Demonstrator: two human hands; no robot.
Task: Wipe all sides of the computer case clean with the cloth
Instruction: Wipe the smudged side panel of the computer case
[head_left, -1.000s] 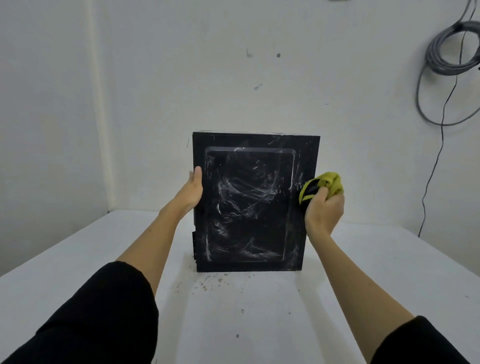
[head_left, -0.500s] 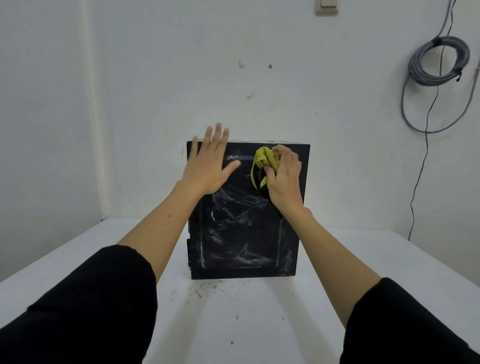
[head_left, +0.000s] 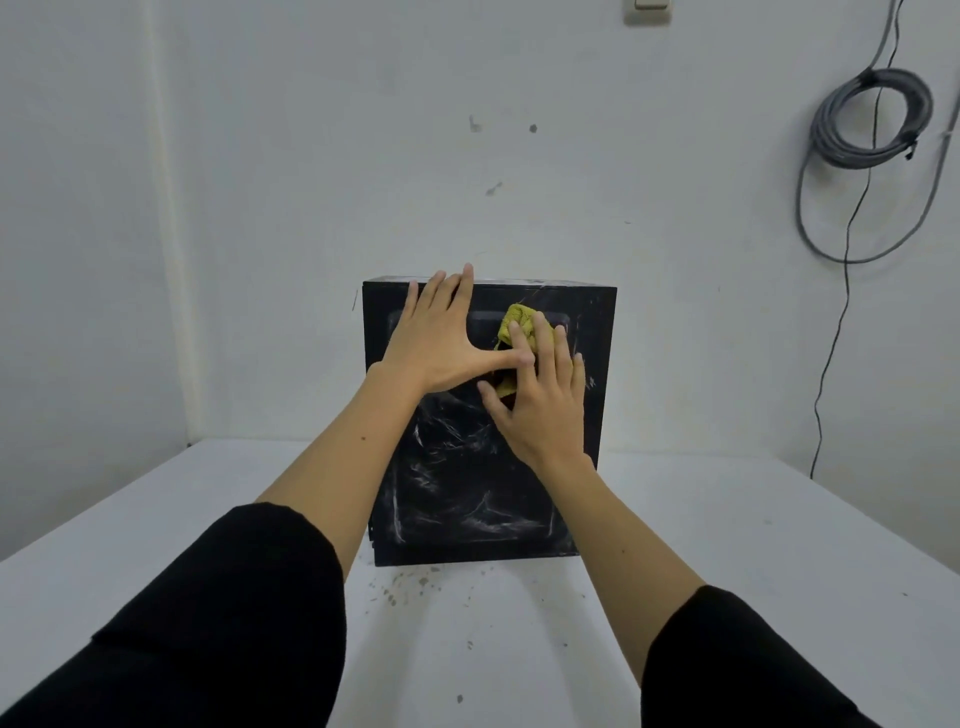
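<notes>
Case: black computer case (head_left: 483, 467) stands upright on the white desk (head_left: 156, 519).
Left hand (head_left: 436, 343): fingers straight and spread, flat on the panel.
Right hand (head_left: 540, 395): straight fingers press the yellow cloth (head_left: 519, 319) against the upper panel.

White wall (head_left: 311, 156); coiled grey cable (head_left: 872, 124); white table (head_left: 156, 519).

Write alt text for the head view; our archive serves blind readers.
A person's right hand presses a yellow-green cloth flat against the smeared side panel of a black computer case standing on a white table, while the left hand braces the panel's upper part, fingers spread.
</notes>
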